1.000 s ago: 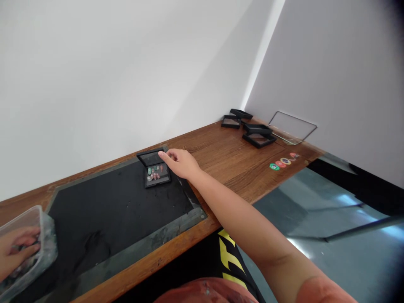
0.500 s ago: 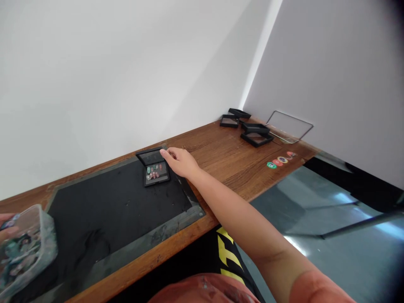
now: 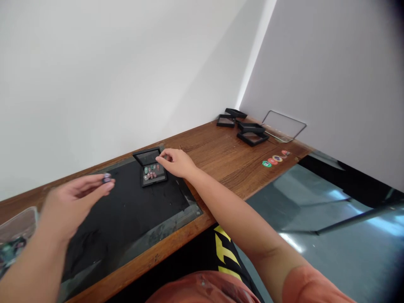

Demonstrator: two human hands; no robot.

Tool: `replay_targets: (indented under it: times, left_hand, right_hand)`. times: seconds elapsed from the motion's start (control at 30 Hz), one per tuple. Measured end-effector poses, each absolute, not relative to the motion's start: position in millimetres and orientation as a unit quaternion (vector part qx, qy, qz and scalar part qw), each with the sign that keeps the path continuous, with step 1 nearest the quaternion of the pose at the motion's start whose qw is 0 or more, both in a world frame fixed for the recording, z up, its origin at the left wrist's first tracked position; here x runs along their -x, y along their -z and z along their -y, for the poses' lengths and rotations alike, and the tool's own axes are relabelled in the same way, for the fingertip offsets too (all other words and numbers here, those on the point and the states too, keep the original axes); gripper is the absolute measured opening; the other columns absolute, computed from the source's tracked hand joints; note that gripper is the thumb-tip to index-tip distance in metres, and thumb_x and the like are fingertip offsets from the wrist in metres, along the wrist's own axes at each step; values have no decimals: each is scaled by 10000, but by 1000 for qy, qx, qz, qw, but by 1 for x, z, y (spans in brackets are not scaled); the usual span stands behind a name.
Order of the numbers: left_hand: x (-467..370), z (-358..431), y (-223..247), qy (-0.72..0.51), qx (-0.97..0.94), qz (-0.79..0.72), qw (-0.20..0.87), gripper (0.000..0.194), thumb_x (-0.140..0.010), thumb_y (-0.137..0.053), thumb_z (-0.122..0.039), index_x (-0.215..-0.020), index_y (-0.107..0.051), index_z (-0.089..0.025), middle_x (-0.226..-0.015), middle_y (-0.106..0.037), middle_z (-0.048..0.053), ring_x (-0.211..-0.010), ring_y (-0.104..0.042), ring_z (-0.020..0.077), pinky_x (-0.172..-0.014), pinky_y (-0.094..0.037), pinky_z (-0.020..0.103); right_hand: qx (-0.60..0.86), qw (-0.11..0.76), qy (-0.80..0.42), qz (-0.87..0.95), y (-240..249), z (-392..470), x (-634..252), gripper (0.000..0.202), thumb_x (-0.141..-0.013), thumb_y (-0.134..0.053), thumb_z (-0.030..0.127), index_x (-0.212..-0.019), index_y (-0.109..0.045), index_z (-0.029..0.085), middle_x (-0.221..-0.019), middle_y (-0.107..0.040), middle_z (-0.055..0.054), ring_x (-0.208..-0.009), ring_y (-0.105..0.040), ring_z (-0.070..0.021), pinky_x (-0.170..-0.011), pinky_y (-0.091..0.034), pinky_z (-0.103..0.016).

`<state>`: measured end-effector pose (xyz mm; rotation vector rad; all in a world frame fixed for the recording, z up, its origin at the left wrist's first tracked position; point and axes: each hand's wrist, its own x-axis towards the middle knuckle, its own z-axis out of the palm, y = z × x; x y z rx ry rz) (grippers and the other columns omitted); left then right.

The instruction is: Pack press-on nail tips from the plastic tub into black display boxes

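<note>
A small black case [image 3: 155,182] lies open on the dark mat [image 3: 126,219], its lid tilted up at the back. Several small green, pink and white pieces [image 3: 152,174] lie inside it. My right hand [image 3: 176,162] is at the case's right side, thumb and forefinger close together near the lid's edge; whether they grip anything is hidden. Over the mat's left part, my left hand [image 3: 75,198] pinches a small dark and purple piece [image 3: 107,178]. Partly behind my left forearm is a clear plastic tub [image 3: 33,216] of mixed small pieces.
Several black frames [image 3: 252,138] lie at the back right of the wooden table [image 3: 208,147], beside a thin metal wire frame [image 3: 284,113] by the wall. Round coloured stickers [image 3: 272,160] are near the table's right edge.
My left hand has moved right, from the tub to above the mat, with the small piece in its fingers. My right hand's fingertips have shifted slightly down along the lid.
</note>
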<state>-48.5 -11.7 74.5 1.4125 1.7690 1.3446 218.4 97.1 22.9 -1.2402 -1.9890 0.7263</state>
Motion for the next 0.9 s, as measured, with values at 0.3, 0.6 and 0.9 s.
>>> replay_targets:
  times: [0.3,0.6,0.9]
  left_hand:
    - [-27,-23,-29,-583,-475,-555,356,421,-572,-936,-357,-901,-767,-157,-887,-788,67,-800,-718,185,-728,-597,285]
    - [-23,-13,-15,-526,-449,-548,470,460,-594,-949,-374,-975,-795,-168,-922,-791,71,-710,-667,131,-714,-560,270]
    - [-21,-11,-14,-491,-492,-578,429,457,-614,-931,-417,-985,-809,-180,-919,-802,84,-803,-723,185,-759,-588,294]
  right_hand:
    - [364,311,-278,833,-17,-93,-215,252,-822,-629,167,-1053,-725,202,-737,-636,51,-710,-574,-109,-671,-366,-220]
    - [293,307,-321,847,-24,-81,-218,336,-780,-639,163,-1107,-708,195,-782,-627,41,-698,-554,-105,-699,-402,-224]
    - [228,355,-436,795,-23,-81,-215,294,-806,-647,192,-1094,-690,158,-714,-547,50,-659,-511,-97,-672,-437,-233]
